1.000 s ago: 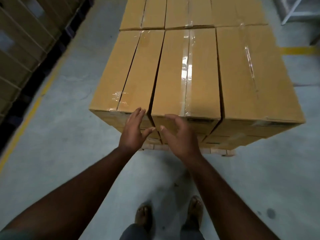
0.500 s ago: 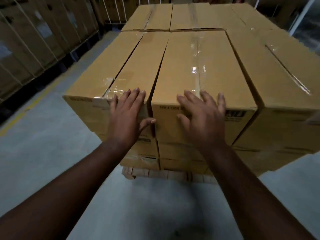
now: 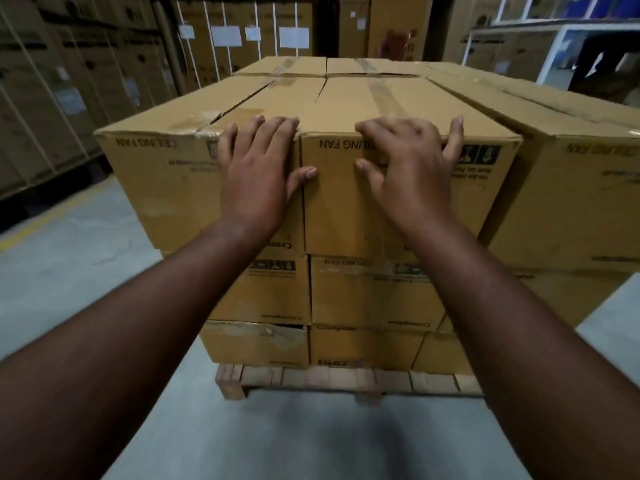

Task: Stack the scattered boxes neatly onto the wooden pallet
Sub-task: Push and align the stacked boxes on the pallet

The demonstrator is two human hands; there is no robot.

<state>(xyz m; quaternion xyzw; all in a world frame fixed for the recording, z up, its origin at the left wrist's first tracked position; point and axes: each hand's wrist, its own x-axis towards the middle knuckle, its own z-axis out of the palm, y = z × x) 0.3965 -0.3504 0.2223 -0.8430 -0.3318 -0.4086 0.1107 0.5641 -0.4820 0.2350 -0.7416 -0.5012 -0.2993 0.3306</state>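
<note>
left hand: spread flat on the near end face of the top left box, fingertips over its top edge
right hand: same, splayed on the middle box
boxes: top layer at the pallet near edge, long axes running away from me
next, I guess: straight push forward to square them up

Strapped cartons line the left wall; yellow floor line; white frame at right.

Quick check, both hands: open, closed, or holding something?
Left hand: open, flat against the top left box.
Right hand: open, fingers over the top edge of the middle box, not gripping.
</note>
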